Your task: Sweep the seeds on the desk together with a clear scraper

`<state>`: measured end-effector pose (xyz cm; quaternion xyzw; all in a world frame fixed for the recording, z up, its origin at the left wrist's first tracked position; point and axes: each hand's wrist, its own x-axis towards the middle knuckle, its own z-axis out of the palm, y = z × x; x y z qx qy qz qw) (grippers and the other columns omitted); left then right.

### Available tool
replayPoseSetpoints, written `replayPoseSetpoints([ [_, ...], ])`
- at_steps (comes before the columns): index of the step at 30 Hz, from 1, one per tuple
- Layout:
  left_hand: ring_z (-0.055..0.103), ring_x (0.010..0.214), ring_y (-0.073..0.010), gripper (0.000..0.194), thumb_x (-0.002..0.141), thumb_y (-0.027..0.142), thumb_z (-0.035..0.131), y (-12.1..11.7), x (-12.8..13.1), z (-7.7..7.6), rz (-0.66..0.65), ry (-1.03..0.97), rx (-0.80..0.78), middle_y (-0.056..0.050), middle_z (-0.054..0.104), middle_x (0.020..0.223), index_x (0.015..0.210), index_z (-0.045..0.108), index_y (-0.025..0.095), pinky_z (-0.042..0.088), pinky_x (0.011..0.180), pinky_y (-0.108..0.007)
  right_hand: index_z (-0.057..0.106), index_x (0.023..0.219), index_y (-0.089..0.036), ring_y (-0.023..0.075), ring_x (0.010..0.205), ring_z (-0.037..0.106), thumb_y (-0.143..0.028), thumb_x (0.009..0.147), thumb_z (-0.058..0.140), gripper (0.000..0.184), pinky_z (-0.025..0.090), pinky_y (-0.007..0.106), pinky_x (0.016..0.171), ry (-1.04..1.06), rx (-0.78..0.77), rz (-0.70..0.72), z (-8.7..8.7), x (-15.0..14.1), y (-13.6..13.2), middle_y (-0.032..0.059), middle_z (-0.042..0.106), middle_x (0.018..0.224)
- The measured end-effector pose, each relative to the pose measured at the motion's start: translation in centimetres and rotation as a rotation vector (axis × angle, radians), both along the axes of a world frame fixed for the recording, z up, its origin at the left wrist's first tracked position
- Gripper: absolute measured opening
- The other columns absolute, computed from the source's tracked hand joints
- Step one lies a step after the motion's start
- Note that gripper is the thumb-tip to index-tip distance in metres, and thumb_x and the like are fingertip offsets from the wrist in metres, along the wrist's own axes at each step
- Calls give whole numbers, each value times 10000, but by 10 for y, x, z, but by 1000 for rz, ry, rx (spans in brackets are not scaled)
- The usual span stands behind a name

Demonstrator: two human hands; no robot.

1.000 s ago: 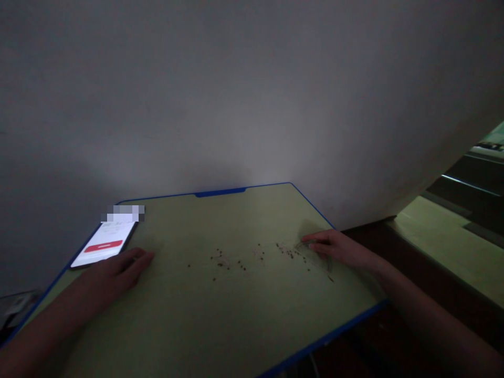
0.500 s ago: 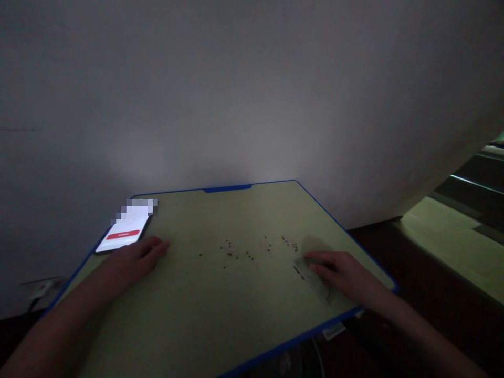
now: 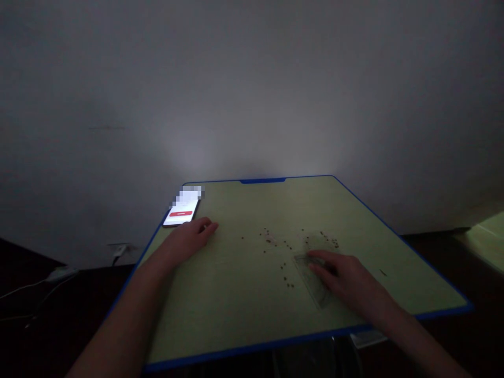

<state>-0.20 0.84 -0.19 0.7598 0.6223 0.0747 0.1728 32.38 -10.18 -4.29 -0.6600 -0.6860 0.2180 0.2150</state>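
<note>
My right hand [image 3: 334, 268] pinches a flat, clear plastic piece [image 3: 311, 283], which looks like a small bag, low over the table [image 3: 220, 304]. Its far side is hidden behind my fingers. Small dark bits [image 3: 288, 281] lie just left of the plastic's edge. More dark bits [image 3: 271, 240] are scattered further back, and another cluster [image 3: 333, 241] sits beyond my right hand. At the left, my left hand [image 3: 192, 236] rests on the tabletop with loosely bent fingers and nothing in them. It lies just in front of a lit phone [image 3: 181, 210].
Blue trim [image 3: 262, 180] edges the table, which stands against a pale wall [image 3: 252, 94]. A thin dark sliver [image 3: 383, 273] lies right of my right hand. Down at the left are a plug [image 3: 120, 252] at the wall and cables [image 3: 51, 281] near the floor.
The view has turned left. My right hand has brought the clear plastic leftward and nearer to me, and several dark bits now lie beside its edge. My left hand stays near the phone.
</note>
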Motion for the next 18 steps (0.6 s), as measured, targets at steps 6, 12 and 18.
replayPoseSetpoints([
  [6, 590, 695, -200, 452, 844, 536, 301, 0, 1, -1, 6, 19, 0, -40, 636, 721, 911, 592, 196, 392, 614, -292, 655, 1126, -196, 238, 749, 681, -347, 864, 472, 354, 515, 381, 702, -22, 12, -30, 0, 20, -17, 70, 742, 864],
  [12, 592, 706, -203, 455, 847, 537, 303, 0, -1, -1, -1, 10, 0, -47, 642, 747, 920, 595, 196, 386, 611, -293, 650, 1137, -199, 247, 824, 688, -356, 880, 440, 367, 530, 391, 743, -20, 79, -5, 8, 8, -21, 82, 738, 938],
  [18, 593, 705, -199, 464, 852, 543, 301, -1, 0, -2, 9, -3, 7, -47, 650, 764, 937, 600, 198, 389, 617, -294, 650, 1138, -184, 248, 912, 677, -321, 887, 429, 362, 525, 412, 807, -4, 86, 99, 9, -13, -9, 89, 717, 1035],
])
